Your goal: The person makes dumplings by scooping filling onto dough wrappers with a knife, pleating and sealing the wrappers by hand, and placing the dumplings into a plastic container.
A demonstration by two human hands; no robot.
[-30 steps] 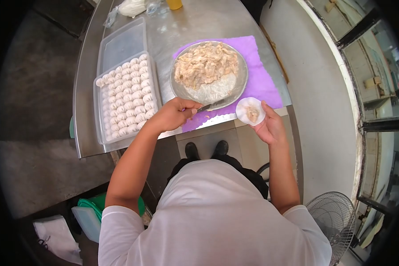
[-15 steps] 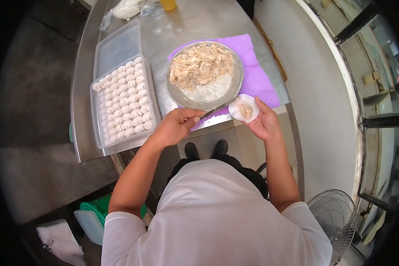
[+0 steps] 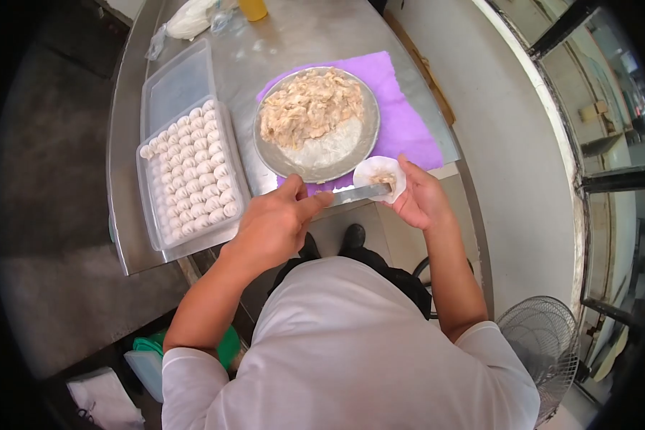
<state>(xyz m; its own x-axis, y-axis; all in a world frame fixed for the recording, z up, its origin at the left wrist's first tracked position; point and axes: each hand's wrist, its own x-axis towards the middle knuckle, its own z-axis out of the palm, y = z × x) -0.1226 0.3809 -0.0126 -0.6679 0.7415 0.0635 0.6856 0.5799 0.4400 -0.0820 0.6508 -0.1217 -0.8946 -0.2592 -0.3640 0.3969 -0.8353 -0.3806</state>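
My left hand (image 3: 276, 218) is closed around the handle of a flat metal spatula (image 3: 357, 194). Its blade tip presses on a clump of meat filling (image 3: 385, 180) in a round white dough wrapper (image 3: 367, 169). That wrapper lies on the fingers of my right hand (image 3: 421, 195), which grips its edge with the thumb up. Just beyond both hands is a round metal pan (image 3: 261, 152), with a heap of pale minced filling (image 3: 312, 104) toward its far side. A purple cloth (image 3: 405, 115) lies beneath the pan.
Left of the pan, a clear plastic box (image 3: 241, 179) holds rows of pleated dumplings (image 3: 193, 172); its lid (image 3: 178, 86) lies behind. A plastic bag (image 3: 191, 19) and yellow container (image 3: 253, 8) stand at the back of the steel table (image 3: 136, 244). A fan (image 3: 541, 344) is at lower right.
My left hand has brought the spatula blade from near the pan's rim rightward onto the filling in the wrapper. The wrapper has tilted and shifted slightly left. The whole view has shifted a little.
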